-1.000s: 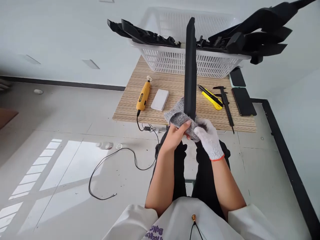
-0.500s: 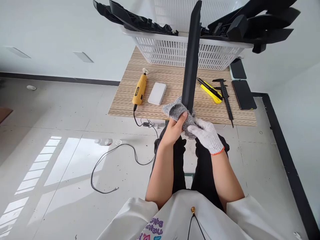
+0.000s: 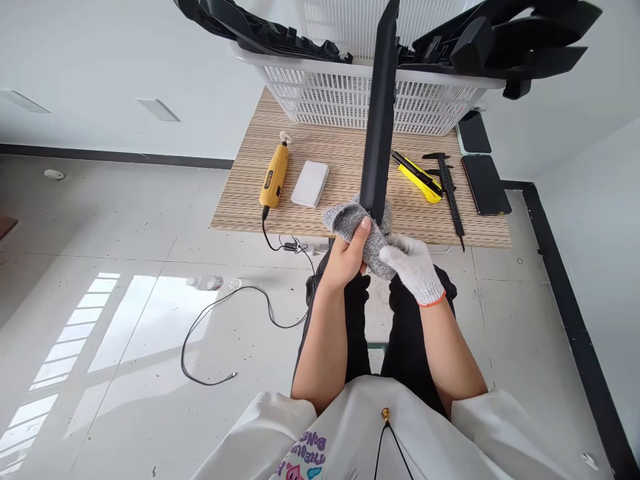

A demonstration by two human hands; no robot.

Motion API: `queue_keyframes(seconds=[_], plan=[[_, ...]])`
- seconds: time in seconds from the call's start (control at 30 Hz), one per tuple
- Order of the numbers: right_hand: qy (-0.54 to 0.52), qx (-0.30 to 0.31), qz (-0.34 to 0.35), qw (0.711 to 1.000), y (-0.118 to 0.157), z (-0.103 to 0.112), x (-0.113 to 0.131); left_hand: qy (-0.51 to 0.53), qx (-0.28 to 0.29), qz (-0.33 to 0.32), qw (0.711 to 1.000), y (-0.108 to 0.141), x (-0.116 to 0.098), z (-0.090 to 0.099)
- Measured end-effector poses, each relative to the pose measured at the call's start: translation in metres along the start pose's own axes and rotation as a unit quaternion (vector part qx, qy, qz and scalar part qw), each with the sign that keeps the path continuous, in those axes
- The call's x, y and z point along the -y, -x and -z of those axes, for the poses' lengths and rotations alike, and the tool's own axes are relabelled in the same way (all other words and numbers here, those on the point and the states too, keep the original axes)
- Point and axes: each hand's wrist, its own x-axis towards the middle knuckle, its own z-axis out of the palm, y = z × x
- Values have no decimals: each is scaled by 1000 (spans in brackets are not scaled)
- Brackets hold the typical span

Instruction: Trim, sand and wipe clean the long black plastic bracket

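Left hand [image 3: 347,257], clamped on grey cloth [image 3: 376,252] around black strip [image 3: 379,127]

Black strip: lower end wrapped in the cloth, just beyond the left thumb; length running up towards 12 o'clock. Right hand [image 3: 413,268], white-gloved: at 3 o'clock from the left, touching the cloth; whether clamped, cannot tell. On wood-grain table [image 3: 325,143], from the left hand: white box [image 3: 310,184], 11 o'clock; yellow power tool [image 3: 275,177], 10 o'clock; black caliper [image 3: 449,195], 2 o'clock. White basket [image 3: 320,93] bearing black parts [image 3: 270,33]: 12 o'clock, beyond the strip.
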Motion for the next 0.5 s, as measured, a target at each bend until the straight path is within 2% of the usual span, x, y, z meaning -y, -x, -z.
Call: queue_keyframes(seconds=[0.07, 0.13, 0.23, 0.3, 0.37, 0.43, 0.5], plan=[[-4, 40, -13, 999, 1, 1, 2, 10, -19, 9, 1000, -1, 1, 2], [-9, -3, 1, 1000, 1, 1, 2, 22, 5, 26, 999, -1, 1, 5], [-59, -89, 24, 994, 0, 1, 0, 28, 83, 44, 995, 3, 1, 12], [-95, -102, 24, 990, -2, 1, -2, 8, 107, 32, 994, 5, 2, 16], [-121, -74, 11, 990, -4, 1, -5, -2, 90, 6, 996, 6, 3, 19], [-140, -16, -1, 990, -5, 1, -7, 14, 61, -11, 998, 5, 6, 21], [-142, 31, -1, 989, -6, 1, -9, 31, 31, -6, 999, 2, 7, 20]])
